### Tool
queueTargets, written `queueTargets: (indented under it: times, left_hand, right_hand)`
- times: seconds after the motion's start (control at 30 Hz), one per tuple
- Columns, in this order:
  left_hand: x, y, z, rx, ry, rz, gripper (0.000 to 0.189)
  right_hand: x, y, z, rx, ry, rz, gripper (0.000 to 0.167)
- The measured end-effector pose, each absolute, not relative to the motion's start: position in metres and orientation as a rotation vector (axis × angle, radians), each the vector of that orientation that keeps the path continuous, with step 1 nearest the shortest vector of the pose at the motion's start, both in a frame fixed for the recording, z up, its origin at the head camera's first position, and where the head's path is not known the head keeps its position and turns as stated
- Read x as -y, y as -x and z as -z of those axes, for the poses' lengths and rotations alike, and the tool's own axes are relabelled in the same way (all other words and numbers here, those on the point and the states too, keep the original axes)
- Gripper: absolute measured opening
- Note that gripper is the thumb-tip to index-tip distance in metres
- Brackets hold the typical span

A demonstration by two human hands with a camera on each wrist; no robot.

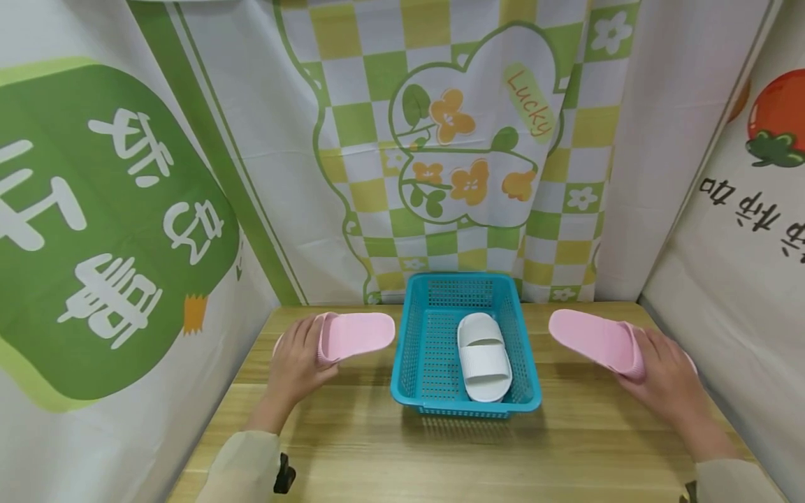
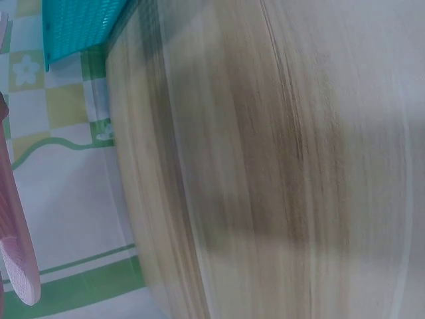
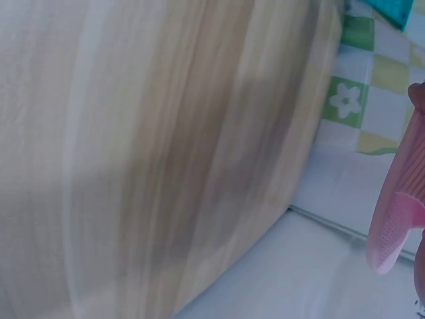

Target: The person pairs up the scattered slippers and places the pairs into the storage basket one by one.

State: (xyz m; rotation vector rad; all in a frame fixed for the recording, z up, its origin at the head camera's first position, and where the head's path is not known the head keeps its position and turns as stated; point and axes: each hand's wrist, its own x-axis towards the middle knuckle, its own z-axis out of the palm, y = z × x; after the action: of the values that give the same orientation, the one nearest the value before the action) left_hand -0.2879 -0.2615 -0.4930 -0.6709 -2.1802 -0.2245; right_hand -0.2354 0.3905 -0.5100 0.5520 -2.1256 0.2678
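Observation:
A pink slipper (image 1: 361, 334) is in my left hand (image 1: 295, 362), which grips it around the strap end, its sole pointing toward the basket. On the other side my right hand (image 1: 668, 375) grips a second pink slipper (image 1: 585, 337) in the same way. Both slippers are held above the table, apart from the basket. Between them stands a blue-green plastic basket (image 1: 437, 349) with a white slipper (image 1: 479, 328) lying in its right half. Each wrist view catches only an edge of its pink slipper (image 2: 23, 272), and most of the fingers are hidden there.
The wood-grain table (image 1: 352, 440) carries the basket near its back edge. A checkered cloth with flowers (image 1: 377, 140) hangs behind it. Printed cloth walls enclose the left (image 1: 126, 230) and right (image 1: 723, 279) sides.

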Motion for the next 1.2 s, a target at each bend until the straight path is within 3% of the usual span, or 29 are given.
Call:
queueTargets:
  times: [0.43, 1.2]
  left_hand:
    - [0.241, 0.288, 0.479, 2.125, 0.728, 0.218, 0.089]
    - [0.202, 0.281, 0.455, 2.048, 0.865, 0.164, 0.095]
  right_hand:
    - [-0.371, 0.237, 0.486, 2.128, -0.605, -0.222, 0.094]
    - [-0.324, 0.236, 0.447, 1.996, -0.668, -0.188, 0.081]
